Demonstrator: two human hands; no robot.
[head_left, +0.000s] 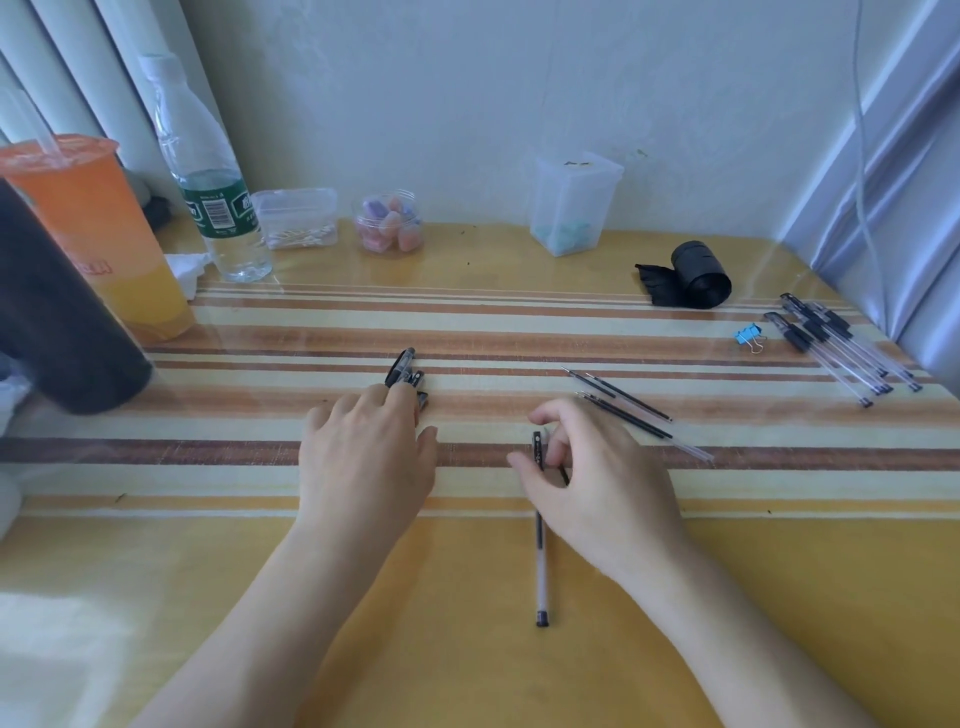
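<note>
Centre of frame: a clear-barrelled gel pen with a black cap (540, 561) lies nearly straight up and down the picture. Its lower end rests on the yellow striped tablecloth (779, 597) and its capped end is under my right hand (597, 488). That hand is partly closed, with thumb and curled fingers pinching the pen's upper end.

Just left of centre, my left hand (363, 457) lies flat with its fingers stretched forward. The fingertips touch a small cluster of loose black plastic pen caps (404, 366); I cannot tell whether any cap is gripped.

Right of the right hand, close by, lie several thin black ink refills (628, 410), set on a slant. Open cloth runs across the lower frame on both sides of the forearms.

At the right edge lie a row of assembled clear pens (836, 348), a blue binder clip (747, 334) and a black roll of plastic bags (698, 275). At the left edge stand a tall orange drink cup (98, 234) and a dark cylindrical flask (57, 312).
</note>
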